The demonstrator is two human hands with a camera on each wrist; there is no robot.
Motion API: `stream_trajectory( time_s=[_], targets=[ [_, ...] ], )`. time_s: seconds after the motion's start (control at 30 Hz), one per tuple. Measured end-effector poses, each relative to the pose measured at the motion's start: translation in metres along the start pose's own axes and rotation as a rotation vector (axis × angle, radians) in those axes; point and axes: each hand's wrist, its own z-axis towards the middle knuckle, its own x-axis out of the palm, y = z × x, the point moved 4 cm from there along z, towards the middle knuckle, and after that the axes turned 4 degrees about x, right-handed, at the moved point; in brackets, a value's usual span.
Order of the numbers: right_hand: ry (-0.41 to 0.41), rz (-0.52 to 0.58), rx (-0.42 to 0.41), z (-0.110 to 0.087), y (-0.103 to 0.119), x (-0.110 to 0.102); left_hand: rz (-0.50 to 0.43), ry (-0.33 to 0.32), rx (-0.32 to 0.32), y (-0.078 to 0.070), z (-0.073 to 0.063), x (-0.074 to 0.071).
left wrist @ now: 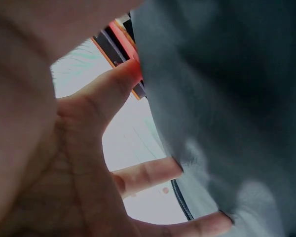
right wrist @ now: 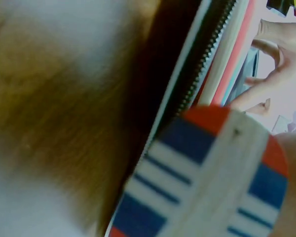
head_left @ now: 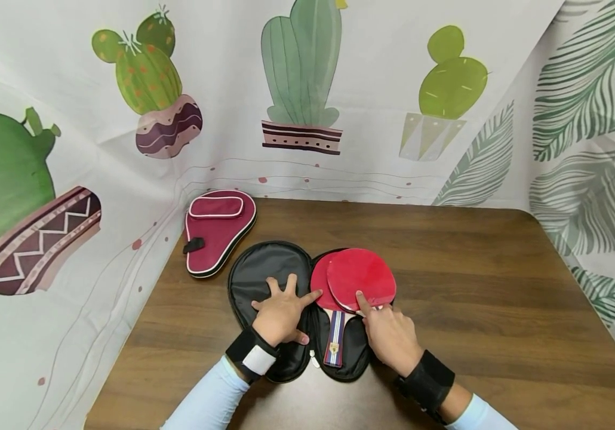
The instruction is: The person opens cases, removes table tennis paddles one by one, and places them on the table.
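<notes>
Paddle (head_left: 362, 275), handle (right wrist: 207, 173) apparently within right grip (head_left: 391, 336)

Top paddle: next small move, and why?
Probably slide the top paddle left over the lower paddle: it sits offset to the right, the right hand grips its handle, and the spread left hand seems to touch the lower one, which could steady it.

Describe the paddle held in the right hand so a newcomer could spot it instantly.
On the brown table, find the open black case and look at its right-hand half. You want the upper paddle, gripped by the right hand. Its red face overlaps the lower paddle, whose own red face is partly covered and whose striped handle is in no hand.
</notes>
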Motion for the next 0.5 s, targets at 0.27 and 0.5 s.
stream_trajectory(
  time_s=[0.27, 0.5],
  targets=[
    [-0.066, -0.09, -0.046, 0.002, -0.008, -0.004, -0.011, 0.035, -0.034, 0.0, 0.005, 0.001],
    [-0.025, -0.095, -0.054, 0.003, -0.015, -0.007, -0.012, 0.052, -0.046, -0.001, 0.005, 0.001]
  ],
)
